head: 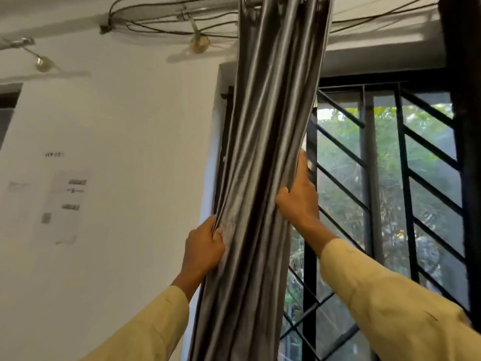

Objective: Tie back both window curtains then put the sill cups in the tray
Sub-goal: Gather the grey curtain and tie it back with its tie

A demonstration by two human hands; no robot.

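Curtain (263, 162) hangs bunched beside the barred window (390, 178); left hand (204, 250) grips its left edge, right hand (299, 198) clutches its right folds.

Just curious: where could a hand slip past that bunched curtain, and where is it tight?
Free: the bare wall left of the left hand, and the space before the window grille, right of the curtain and right hand. Crowded: the curtain's left edge against the window frame.
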